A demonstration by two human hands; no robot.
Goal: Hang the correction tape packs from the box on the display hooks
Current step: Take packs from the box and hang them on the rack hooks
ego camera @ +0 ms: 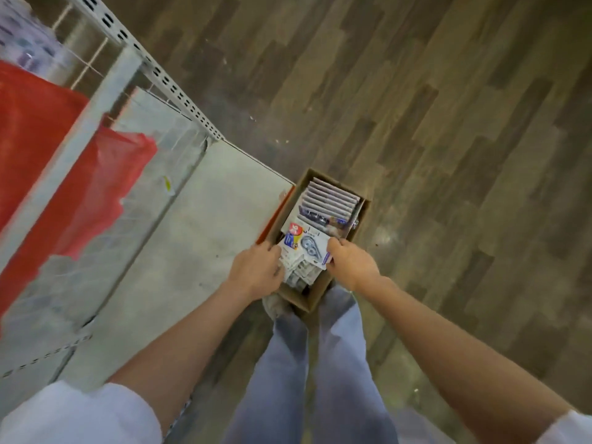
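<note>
A brown cardboard box (363, 216) stands on the wood floor by my feet, filled with correction tape packs. A row of packs (333, 197) stands on edge at its far end. Both hands reach down into the near end. My left hand (258, 270) and my right hand (350, 262) grip the two sides of a small stack of packs (306, 246), the top one white with a red and blue label and a grey tape dispenser. The display hooks are blurred at the upper left and hard to make out.
A grey metal shelf unit (198, 219) with a slotted upright (173, 88) and wire grid runs along the left. Red sheets (48, 129) hang over it. Its base shelf touches the box's left side. Wood-pattern floor (448, 123) spreads to the right. My legs in blue jeans stand below the box.
</note>
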